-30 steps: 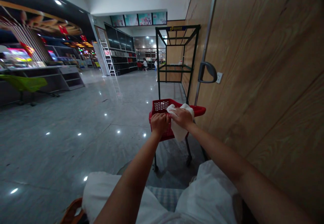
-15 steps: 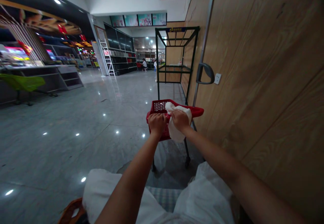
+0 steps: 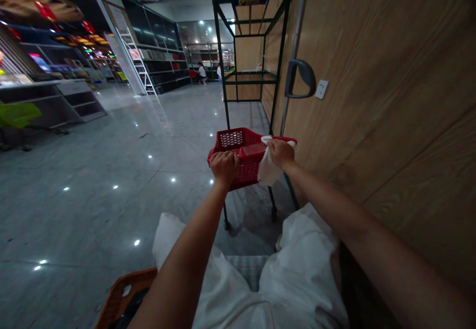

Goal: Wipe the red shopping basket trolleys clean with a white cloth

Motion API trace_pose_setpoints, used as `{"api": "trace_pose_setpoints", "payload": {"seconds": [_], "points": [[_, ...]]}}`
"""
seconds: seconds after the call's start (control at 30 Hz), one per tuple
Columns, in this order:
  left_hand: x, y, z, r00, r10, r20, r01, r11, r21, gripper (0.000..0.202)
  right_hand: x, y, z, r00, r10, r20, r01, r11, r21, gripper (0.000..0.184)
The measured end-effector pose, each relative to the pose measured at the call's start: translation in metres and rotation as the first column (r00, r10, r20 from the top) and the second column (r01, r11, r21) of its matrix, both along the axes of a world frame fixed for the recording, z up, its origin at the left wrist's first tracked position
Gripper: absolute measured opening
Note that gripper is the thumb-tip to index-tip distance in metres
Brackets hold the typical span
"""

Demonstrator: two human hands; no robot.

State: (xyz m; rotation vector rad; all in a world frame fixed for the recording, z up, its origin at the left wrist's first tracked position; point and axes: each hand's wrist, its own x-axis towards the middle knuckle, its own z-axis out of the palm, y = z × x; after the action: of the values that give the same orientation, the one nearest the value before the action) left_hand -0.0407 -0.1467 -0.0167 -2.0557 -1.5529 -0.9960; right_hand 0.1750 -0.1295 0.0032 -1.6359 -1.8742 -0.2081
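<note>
Left hand point(image 3: 223, 168): fingers curled tight over the near rim of the red plastic basket point(image 3: 232, 140).
Right hand point(image 3: 280, 153): fingers narrow, gripping the white cloth point(image 3: 268, 169) at the basket's right corner.
Cloth position: bunched under the right hand, hanging over the rim, outside the basket.
Change: hands now farther apart; cloth shifted from mid-basket to right corner, baring the rim between the hands.
Basket support: black metal trolley frame point(image 3: 273, 205), on casters, on polished grey tile floor point(image 3: 82, 210).
Surroundings: dark-green metal shelf rack point(image 3: 223, 36) just beyond; wood-panel wall point(image 3: 372, 96) close on right, with black door handle point(image 3: 302, 77).
</note>
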Motion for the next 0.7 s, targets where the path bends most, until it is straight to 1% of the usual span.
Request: {"api": "trace_pose_setpoints", "payload": {"seconds": [0.1,0.2,0.27,0.33,0.4,0.47,0.53,0.6,0.7], "points": [[0.000,0.003,0.000,0.999,0.025,0.031,-0.025,1.000,0.000,0.033,-0.024,0.001,0.003,0.996,0.092,0.012,-0.093,0.996,0.017,0.038],[-0.010,0.013,0.001,1.000,0.017,0.020,-0.018,0.998,0.056,0.030,-0.042,0.002,0.005,0.988,0.149,0.039,-0.151,0.987,0.063,0.036],[-0.020,0.022,0.000,1.000,-0.002,0.004,0.002,0.995,0.103,0.029,-0.042,0.004,0.004,0.979,0.196,0.063,-0.201,0.976,0.083,0.036],[-0.028,0.031,-0.001,1.000,-0.028,-0.010,0.029,0.990,0.138,0.028,-0.033,0.010,0.002,0.969,0.234,0.083,-0.239,0.969,0.059,0.036],[-0.033,0.041,-0.002,0.999,-0.050,-0.016,0.052,0.986,0.161,0.026,-0.019,0.021,0.001,0.976,0.203,0.084,-0.204,0.979,0.000,0.036],[-0.033,0.049,-0.003,0.998,-0.059,-0.003,0.059,0.982,0.177,0.024,-0.006,0.035,0.000,0.991,0.108,0.085,-0.103,0.993,-0.055,0.036],[-0.028,0.057,-0.005,0.998,-0.065,0.025,0.060,0.981,0.184,0.022,0.001,0.049,0.000,0.995,0.020,0.093,-0.012,0.996,-0.084,0.036],[-0.022,0.065,-0.006,0.996,-0.070,0.063,0.058,0.982,0.182,0.021,-0.002,0.061,-0.001,0.996,-0.010,0.084,0.017,0.996,-0.086,0.035],[-0.014,0.079,-0.009,0.990,-0.088,0.107,0.070,0.984,0.164,0.021,-0.024,0.072,-0.002,0.999,0.031,0.040,-0.029,0.999,-0.041,0.035]]}}
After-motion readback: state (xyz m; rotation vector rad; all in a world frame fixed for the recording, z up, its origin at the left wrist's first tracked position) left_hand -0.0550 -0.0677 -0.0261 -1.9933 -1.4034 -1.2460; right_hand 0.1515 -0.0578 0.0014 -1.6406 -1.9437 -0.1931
